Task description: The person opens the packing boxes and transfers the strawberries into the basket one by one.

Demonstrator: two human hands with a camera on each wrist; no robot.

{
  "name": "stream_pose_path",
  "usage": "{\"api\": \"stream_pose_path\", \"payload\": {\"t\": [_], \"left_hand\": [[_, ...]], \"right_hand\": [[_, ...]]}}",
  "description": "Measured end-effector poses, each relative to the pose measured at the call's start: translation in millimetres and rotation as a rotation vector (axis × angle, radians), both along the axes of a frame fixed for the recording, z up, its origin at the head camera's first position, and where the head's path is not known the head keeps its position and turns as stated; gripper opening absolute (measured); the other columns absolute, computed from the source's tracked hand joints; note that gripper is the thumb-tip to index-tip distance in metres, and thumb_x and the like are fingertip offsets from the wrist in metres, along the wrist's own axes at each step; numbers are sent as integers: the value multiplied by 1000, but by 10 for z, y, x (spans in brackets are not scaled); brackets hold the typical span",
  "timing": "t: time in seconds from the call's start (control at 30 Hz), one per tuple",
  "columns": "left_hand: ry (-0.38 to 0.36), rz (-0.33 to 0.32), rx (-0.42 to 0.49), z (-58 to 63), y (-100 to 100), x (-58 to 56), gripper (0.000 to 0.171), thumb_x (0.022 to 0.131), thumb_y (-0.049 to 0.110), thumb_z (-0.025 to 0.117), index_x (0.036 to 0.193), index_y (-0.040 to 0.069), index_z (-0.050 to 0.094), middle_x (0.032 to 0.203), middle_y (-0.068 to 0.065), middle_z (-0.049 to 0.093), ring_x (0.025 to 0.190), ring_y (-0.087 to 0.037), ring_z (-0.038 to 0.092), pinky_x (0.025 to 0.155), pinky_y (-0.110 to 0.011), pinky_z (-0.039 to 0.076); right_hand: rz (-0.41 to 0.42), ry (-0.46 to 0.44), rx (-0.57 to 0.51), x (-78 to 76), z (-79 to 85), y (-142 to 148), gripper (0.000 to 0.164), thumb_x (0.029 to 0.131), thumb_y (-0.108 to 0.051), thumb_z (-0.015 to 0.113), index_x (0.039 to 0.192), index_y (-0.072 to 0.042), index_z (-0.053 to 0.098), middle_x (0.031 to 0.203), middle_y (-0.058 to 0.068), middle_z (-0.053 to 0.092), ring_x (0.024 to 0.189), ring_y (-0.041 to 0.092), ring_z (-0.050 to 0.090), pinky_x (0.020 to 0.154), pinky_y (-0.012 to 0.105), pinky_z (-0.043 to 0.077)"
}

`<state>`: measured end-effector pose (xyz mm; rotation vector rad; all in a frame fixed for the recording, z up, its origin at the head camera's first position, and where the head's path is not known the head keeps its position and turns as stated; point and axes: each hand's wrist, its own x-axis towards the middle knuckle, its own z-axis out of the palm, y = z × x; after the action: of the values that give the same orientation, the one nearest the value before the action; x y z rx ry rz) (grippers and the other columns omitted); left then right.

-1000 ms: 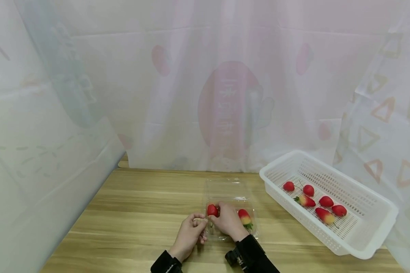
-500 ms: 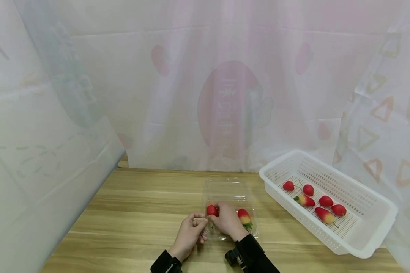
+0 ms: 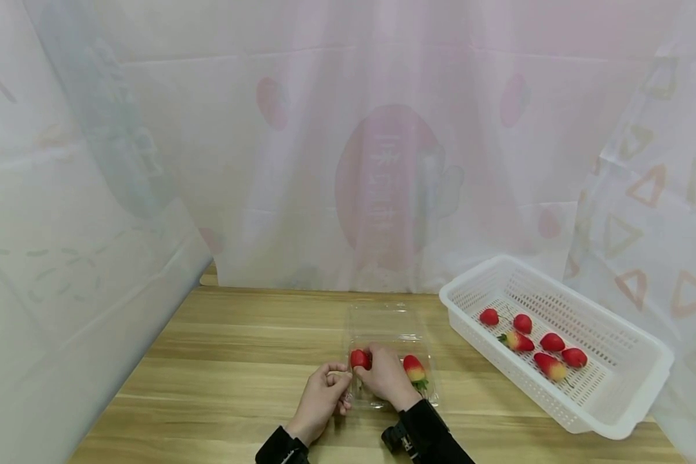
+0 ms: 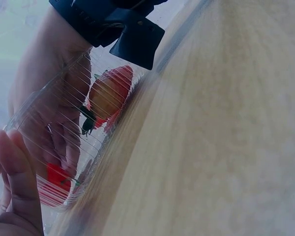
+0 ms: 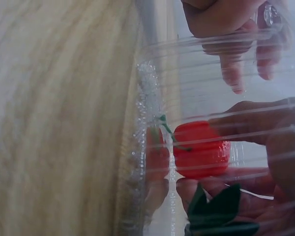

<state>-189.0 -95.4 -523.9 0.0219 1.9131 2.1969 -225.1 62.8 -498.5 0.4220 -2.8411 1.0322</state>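
Observation:
A clear plastic fruit box (image 3: 391, 401) with its lid (image 3: 385, 319) folded back lies on the table. My right hand (image 3: 390, 374) reaches inside and pinches a round red cherry (image 3: 359, 359) at the left end. In the right wrist view the cherry (image 5: 199, 150) shows a thin green stem through the ribbed wall, with fingers on either side. A red and yellow strawberry (image 3: 414, 368) with green leaves lies in the box, right of that hand. My left hand (image 3: 321, 396) pinches the box's left edge; its fingertips (image 4: 12, 150) are curled at the rim in the left wrist view.
To the right stands a white perforated basket (image 3: 615, 412), set at a slant. It holds several red cherries (image 3: 552, 342) and two strawberries (image 3: 551, 366). Printed curtains (image 3: 290, 193) hang behind and at both sides of the wooden table (image 3: 220, 374).

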Motion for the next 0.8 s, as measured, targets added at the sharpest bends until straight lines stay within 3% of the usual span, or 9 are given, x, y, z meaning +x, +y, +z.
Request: {"api": "stream_pose_path", "payload": {"t": [0.8], "left_hand": [[11, -6, 3, -33, -8, -5, 37, 100, 16, 60, 125, -6, 42, 66, 3, 56, 51, -4, 57, 47, -16, 49]], "right_hand": [[18, -1, -7, 24, 50, 45, 24, 86, -18, 74, 105, -4, 67, 88, 5, 66, 73, 12, 56, 62, 25, 46]]}}
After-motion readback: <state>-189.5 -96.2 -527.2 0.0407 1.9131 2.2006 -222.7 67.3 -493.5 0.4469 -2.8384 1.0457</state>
